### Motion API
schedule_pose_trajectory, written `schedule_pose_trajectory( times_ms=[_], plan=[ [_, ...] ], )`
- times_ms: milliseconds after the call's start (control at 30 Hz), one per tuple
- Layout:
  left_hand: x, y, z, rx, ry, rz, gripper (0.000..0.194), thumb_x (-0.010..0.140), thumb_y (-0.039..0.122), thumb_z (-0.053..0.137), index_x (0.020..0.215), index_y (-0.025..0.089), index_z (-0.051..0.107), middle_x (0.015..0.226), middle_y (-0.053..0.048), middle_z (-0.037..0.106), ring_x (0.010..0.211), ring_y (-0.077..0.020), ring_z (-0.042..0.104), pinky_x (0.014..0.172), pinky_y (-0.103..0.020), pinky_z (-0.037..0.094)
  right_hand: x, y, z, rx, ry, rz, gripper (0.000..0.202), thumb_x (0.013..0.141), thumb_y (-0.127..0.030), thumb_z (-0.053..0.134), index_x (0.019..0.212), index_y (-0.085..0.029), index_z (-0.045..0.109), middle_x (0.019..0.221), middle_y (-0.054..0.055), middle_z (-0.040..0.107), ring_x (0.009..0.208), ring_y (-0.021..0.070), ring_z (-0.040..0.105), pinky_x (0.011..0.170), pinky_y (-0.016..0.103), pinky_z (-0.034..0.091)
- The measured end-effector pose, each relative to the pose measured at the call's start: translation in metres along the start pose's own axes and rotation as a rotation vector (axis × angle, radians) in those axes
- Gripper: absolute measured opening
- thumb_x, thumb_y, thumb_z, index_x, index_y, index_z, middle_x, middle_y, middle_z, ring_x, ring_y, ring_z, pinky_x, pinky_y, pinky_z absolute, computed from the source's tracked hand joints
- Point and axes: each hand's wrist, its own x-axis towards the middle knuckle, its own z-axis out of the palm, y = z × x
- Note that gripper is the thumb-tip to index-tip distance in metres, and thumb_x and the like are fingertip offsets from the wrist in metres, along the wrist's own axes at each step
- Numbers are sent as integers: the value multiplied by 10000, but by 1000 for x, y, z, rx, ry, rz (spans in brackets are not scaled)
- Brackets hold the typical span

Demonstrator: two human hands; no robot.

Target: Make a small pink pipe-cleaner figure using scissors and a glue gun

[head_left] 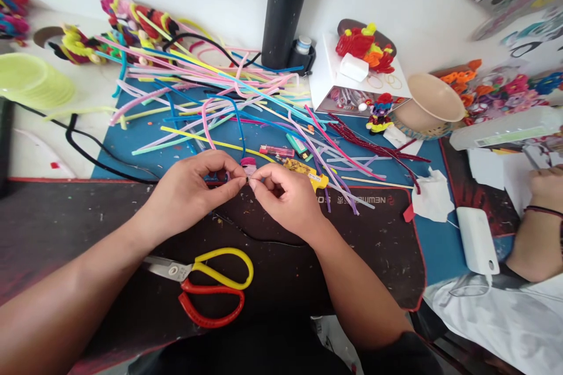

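Observation:
Near the middle of the view my left hand [197, 187] and my right hand [285, 193] meet fingertip to fingertip, each in a pinch. A tiny dark bit shows between the fingertips, too small to name. Just behind them lies a pink fuzzy piece [248, 165], partly hidden by my fingers. A thin black strand [272, 241] runs across the dark mat [308, 275] below my hands. Scissors [211, 281] with one yellow and one red handle lie on the mat, their blades partly under my left forearm.
Colourful pipe cleaners [211, 79] spread behind my hands, with a yellow glue gun [303, 171] beside my right hand. A black bottle [285, 12], a white box [334, 70] and a beige pot [428, 102] stand behind. A person's arm [536, 228] is at the right, near a white power bank [477, 240].

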Motion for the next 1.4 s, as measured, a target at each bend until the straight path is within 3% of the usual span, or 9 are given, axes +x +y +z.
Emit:
schedule_pose_trajectory(
  times_ms=[300, 500, 667, 867, 967, 1067, 1233, 1400],
  plan=[
    [3, 0, -2, -108, 25, -60, 303, 888, 554, 742, 888, 255, 790, 929, -14, 803, 913, -241, 715, 879, -325, 552, -3, -6, 0, 24, 180, -12, 191, 1017, -378, 651, 929, -233, 738, 644, -56, 558, 565, 122, 512, 616, 264, 445],
    [6, -4, -3, -69, 46, -47, 340, 882, 593, 732, 879, 259, 795, 941, -18, 813, 926, -251, 720, 908, -336, 548, -26, -22, -16, -76, 234, 16, 234, 1027, -403, 641, 893, -238, 738, 625, -50, 569, 544, 126, 515, 600, 261, 455],
    [8, -9, -2, -74, 62, -3, 364, 887, 620, 724, 871, 261, 789, 957, -23, 822, 916, -249, 730, 926, -336, 562, -59, -15, -41, -187, 318, 241, 283, 1019, -475, 629, 907, -239, 741, 677, -16, 653, 603, 161, 595, 611, 278, 461],
    [7, -8, -5, -73, 76, 8, 382, 872, 632, 721, 893, 257, 788, 983, -39, 843, 915, -265, 735, 940, -348, 566, -90, 3, -61, -396, 268, 437, 355, 1009, -573, 675, 934, -240, 772, 696, -4, 693, 637, 191, 624, 633, 311, 412],
    [7, -6, -7, -87, 82, 12, 375, 866, 629, 729, 875, 258, 784, 981, -42, 847, 917, -270, 739, 950, -352, 568, -87, 8, -59, -478, 187, 495, 378, 1032, -610, 674, 994, -249, 779, 721, -2, 709, 680, 202, 658, 646, 313, 391],
    [7, -6, -8, -89, 98, 22, 401, 858, 654, 738, 866, 256, 777, 966, -42, 847, 909, -270, 743, 943, -352, 575, -73, 10, -52, -586, 140, 529, 438, 1017, -668, 693, 927, -242, 736, 741, 14, 715, 696, 211, 650, 638, 316, 349],
    [7, -5, -10, -94, 112, 22, 352, 858, 603, 740, 875, 254, 783, 979, -43, 845, 919, -265, 750, 889, -332, 572, -56, 6, -44, -653, 147, 576, 440, 990, -633, 715, 797, -249, 618, 739, 21, 701, 699, 213, 624, 620, 313, 320],
    [6, -2, -9, -94, 105, 39, 335, 870, 586, 722, 865, 255, 771, 947, -41, 836, 880, -258, 741, 842, -327, 569, -62, 8, -44, -551, 212, 544, 377, 978, -550, 631, 755, -260, 540, 678, -1, 659, 634, 193, 579, 622, 307, 344]
  ],
)
